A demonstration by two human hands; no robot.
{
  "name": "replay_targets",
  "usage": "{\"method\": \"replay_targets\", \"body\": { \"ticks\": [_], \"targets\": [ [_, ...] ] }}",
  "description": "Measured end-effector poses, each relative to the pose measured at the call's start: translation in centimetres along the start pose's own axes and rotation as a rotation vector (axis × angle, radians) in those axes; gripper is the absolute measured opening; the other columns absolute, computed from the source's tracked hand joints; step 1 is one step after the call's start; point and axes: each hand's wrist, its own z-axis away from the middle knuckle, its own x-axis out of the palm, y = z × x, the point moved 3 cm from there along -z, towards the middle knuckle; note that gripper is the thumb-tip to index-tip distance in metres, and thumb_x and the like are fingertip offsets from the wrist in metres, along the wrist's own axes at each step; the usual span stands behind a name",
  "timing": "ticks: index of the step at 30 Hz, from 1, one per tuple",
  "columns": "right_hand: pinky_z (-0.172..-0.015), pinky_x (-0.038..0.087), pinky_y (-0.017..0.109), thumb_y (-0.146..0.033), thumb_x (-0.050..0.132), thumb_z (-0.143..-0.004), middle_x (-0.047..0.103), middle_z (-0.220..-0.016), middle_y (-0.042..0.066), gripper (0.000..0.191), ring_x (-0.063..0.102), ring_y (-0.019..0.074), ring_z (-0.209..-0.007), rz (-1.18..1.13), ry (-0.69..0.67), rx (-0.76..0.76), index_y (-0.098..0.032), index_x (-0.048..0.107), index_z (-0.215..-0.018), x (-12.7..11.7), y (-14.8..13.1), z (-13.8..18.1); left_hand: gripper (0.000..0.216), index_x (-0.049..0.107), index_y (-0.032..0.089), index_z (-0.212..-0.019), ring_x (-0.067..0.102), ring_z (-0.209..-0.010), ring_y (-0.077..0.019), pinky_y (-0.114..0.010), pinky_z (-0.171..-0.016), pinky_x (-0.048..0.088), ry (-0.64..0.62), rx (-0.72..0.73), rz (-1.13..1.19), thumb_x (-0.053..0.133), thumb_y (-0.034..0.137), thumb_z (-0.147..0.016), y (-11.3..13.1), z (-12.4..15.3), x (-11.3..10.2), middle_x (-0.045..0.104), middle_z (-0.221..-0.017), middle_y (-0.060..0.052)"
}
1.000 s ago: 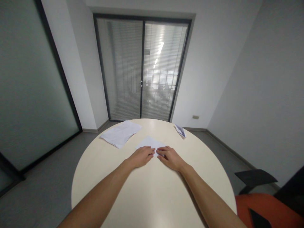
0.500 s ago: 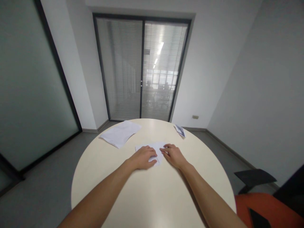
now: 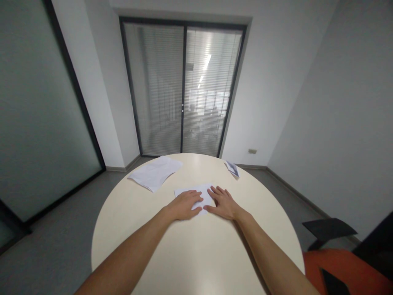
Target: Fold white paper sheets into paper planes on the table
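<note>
A white sheet of paper (image 3: 207,199) lies on the round cream table (image 3: 190,254), partly covered by both hands. My left hand (image 3: 186,204) rests flat over its left part, thumb apart from the fingers. Over the right edge of the paper lies my right hand (image 3: 223,203), palm down with fingers spread. The two thumbs almost meet at the paper's near side. Any folds under the hands are hidden.
A larger, creased white paper (image 3: 156,173) lies at the table's far left. A small folded paper (image 3: 232,169) with a dark patch sits at the far right edge. An orange chair (image 3: 336,268) with black armrests stands on the right.
My right hand has spread its fingers and flattened onto the paper, its thumb now reaching left near the lower edge. My left hand has barely moved.
</note>
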Motion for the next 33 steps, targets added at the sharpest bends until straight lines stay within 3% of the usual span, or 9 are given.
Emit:
{"method": "replay_targets", "body": {
  "ticks": [7, 16, 20, 33],
  "targets": [
    [-0.116, 0.018, 0.064, -0.071, 0.041, -0.092, 0.029, -0.161, 0.014, 0.079, 0.021, 0.0398, -0.149, -0.016, 0.039, 0.103, -0.022, 0.038, -0.153, -0.4, 0.3, -0.1, 0.046, 0.060, 0.019, -0.133, 0.046, -0.137, -0.0282, -0.043, -0.117, 0.033, -0.029, -0.014, -0.008, 0.055, 0.041, -0.093, -0.1, 0.0, -0.1, 0.050, -0.149, -0.011],
    [-0.119, 0.014, 0.062, -0.077, 0.051, -0.083, 0.018, -0.164, 0.019, 0.094, 0.008, 0.0396, -0.152, -0.049, -0.023, -0.063, -0.019, 0.036, -0.154, -0.5, -0.8, 0.3, 0.047, 0.059, 0.019, -0.134, 0.046, -0.137, -0.0291, -0.045, -0.115, 0.035, -0.023, -0.056, -0.071, 0.053, 0.041, -0.093, -0.5, -0.1, -0.1, 0.050, -0.150, -0.011],
    [-0.118, 0.015, 0.064, -0.070, 0.049, -0.089, 0.025, -0.163, 0.014, 0.079, 0.014, 0.0385, -0.151, -0.066, -0.031, -0.148, -0.024, 0.039, -0.153, -0.6, -1.5, 0.4, 0.046, 0.061, 0.020, -0.131, 0.050, -0.132, -0.0313, -0.048, -0.110, 0.039, -0.016, -0.089, -0.106, 0.053, 0.043, -0.092, -0.6, -0.1, -0.3, 0.054, -0.145, -0.012],
    [-0.117, 0.017, 0.065, -0.052, 0.042, -0.099, 0.041, -0.157, 0.010, 0.056, 0.022, 0.0359, -0.149, -0.057, 0.043, -0.089, -0.025, 0.047, -0.148, -0.5, 0.2, 0.2, 0.054, 0.058, 0.025, -0.138, 0.047, -0.132, -0.0323, -0.048, -0.110, 0.036, -0.068, 0.004, -0.010, 0.059, 0.048, -0.089, -0.5, 0.2, -0.8, 0.051, -0.149, -0.009]
  ]
}}
